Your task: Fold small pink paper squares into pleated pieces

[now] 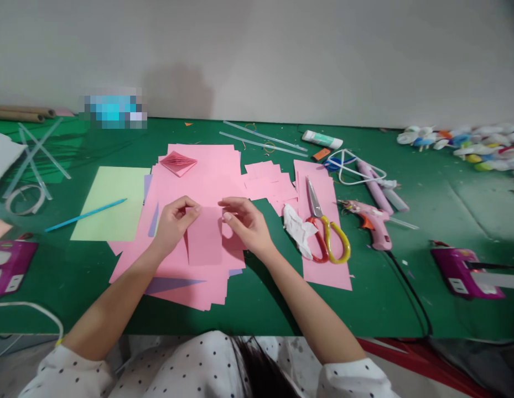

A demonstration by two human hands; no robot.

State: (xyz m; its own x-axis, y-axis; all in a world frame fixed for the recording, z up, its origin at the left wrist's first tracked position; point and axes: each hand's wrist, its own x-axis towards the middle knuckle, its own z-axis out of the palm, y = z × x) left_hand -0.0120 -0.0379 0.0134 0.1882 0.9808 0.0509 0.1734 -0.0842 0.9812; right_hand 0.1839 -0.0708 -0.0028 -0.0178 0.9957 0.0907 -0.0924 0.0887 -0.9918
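A small rectangle of pink paper [204,237] is upright or slightly tilted above the stack of larger pink sheets [211,166]. My left hand [175,224] pinches its upper left corner between thumb and finger. By the upper right edge, my right hand [248,224] has its thumb and fingers apart; its fingertips are beside or just touching the paper. A folded pink paper piece [179,163], pleated in a fan-like diamond, lies at the stack's far left corner. Purple paper [174,284] shows among the sheets.
Scissors [317,202] with red and yellow handles lie on pink strips [323,273], right of small pink pieces [267,179]. Further right are a pink glue gun [375,221] and purple power strip [458,271]. A blue pencil [88,214] crosses a light green sheet [115,188] at left.
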